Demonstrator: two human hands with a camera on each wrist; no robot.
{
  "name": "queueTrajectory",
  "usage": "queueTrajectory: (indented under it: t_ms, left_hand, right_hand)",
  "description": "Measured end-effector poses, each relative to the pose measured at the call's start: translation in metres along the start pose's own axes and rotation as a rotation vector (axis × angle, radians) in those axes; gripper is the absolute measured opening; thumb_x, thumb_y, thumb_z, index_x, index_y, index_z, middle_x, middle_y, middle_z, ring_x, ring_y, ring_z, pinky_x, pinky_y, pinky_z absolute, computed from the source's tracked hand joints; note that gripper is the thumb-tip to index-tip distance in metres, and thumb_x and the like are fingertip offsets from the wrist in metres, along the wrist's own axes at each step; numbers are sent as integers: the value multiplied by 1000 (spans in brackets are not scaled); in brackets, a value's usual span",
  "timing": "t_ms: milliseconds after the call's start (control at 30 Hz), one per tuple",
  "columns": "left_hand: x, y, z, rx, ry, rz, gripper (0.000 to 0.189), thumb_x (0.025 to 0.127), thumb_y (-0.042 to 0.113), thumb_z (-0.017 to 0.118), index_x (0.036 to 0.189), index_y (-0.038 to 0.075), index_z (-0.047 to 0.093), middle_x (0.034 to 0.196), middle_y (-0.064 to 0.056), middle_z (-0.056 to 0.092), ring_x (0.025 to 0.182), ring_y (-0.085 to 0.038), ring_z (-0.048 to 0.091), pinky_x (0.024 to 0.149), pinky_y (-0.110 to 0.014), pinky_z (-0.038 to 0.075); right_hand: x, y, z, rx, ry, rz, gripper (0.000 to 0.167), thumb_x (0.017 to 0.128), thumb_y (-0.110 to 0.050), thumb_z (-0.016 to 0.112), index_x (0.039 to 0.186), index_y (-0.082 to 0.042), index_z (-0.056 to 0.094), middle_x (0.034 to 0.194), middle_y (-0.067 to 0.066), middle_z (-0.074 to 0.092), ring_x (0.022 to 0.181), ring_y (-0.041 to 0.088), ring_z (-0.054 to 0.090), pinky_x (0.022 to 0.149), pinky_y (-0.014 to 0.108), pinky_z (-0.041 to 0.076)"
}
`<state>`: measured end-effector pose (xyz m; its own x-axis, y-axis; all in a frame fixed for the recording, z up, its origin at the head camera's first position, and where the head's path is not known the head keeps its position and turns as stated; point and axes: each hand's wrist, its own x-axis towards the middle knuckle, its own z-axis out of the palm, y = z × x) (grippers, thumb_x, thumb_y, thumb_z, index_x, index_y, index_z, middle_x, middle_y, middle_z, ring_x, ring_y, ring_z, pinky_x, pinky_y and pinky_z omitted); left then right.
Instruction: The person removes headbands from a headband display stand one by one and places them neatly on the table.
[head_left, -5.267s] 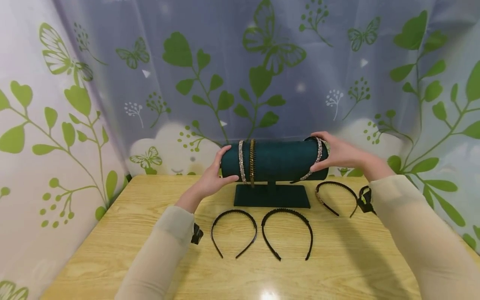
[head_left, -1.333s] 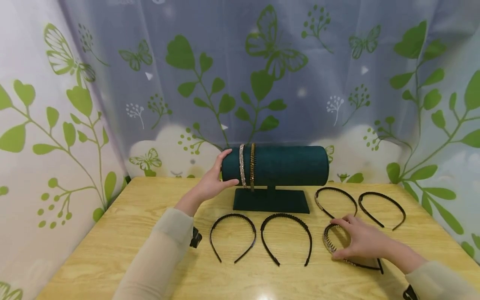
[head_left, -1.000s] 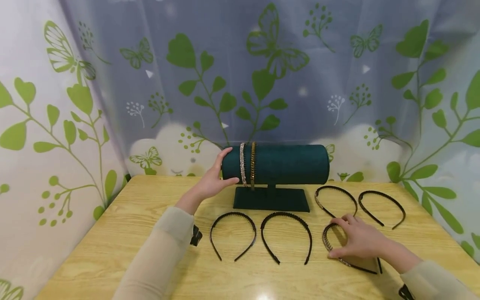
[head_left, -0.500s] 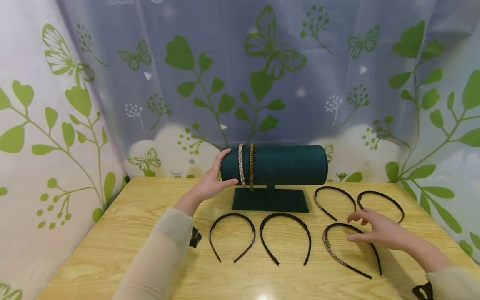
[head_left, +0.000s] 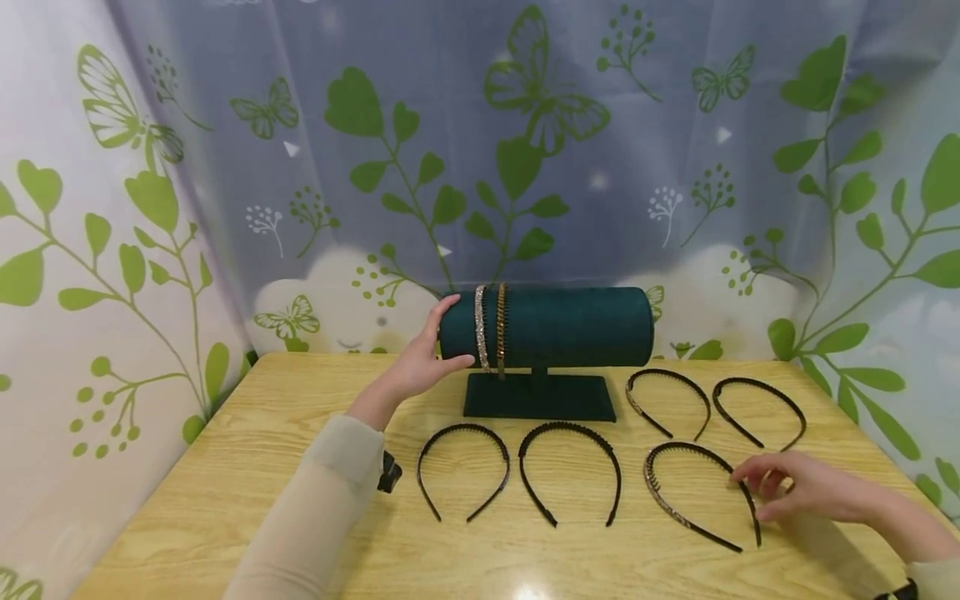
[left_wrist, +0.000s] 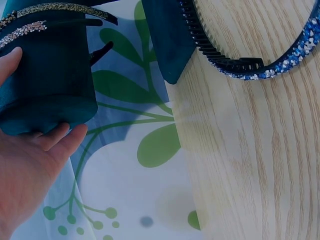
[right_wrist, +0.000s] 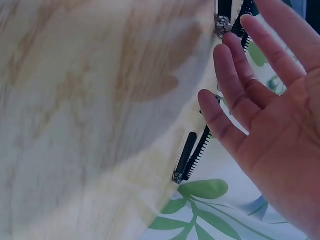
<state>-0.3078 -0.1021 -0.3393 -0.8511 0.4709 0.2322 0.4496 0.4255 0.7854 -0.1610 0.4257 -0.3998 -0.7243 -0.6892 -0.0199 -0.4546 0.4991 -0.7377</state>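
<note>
In the head view, my left hand grips the left end of a dark green padded headband stand, thumb in front and fingers over the end. Around that roll sit a silver rhinestone headband and a gold one, side by side near its left end. My right hand hovers at the right arm of a black toothed headband with a glittery side, which lies on the table at the front right. In the right wrist view that hand's fingers are loosely spread, with nothing held.
Two dark headbands, one left and one right, lie before the stand's base. Behind the glittery one lie two others, a left and a right. A patterned curtain hangs behind the wooden table.
The glittery headband, earlier on the roll's right end, now lies on the table at the front right. My right hand has let go and drawn back rightward; the left hand has stayed put.
</note>
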Motion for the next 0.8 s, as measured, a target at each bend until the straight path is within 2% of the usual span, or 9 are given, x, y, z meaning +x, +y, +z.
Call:
queueTrajectory:
  t_ms: [167,400,633,800]
  left_hand:
    - [0,0,-1,8,0,-15,87,93,31,68,152,44,5,161,-10,0,138,-44,26,103,-61,31]
    - [-1,1,-2,11,10,-14,87,94,30,68,152,43,5,161,-10,1,138,-44,26,102,-61,32]
    - [-1,2,-1,12,2,-20,87,94,30,68,152,43,5,161,-11,1,137,-44,28,103,-60,32]
    - [-1,3,-1,10,6,-27,87,94,29,68,152,43,5,161,-11,3,137,-44,28,103,-60,31]
  right_hand:
    - [5,3,4,-16,7,-37,32,86,3,70,117,-2,65,91,4,61,78,14,55,62,28,46]
    - [16,4,8,-62,32,-73,21,85,0,73,104,-3,65,86,1,60,75,13,55,60,27,46]
    - [27,0,13,-41,42,-51,17,83,-1,74,95,-7,63,82,2,59,70,8,50,57,27,42]
    - [30,-3,15,-47,49,-54,18,83,-1,75,95,-7,63,79,4,56,68,5,48,55,27,42]
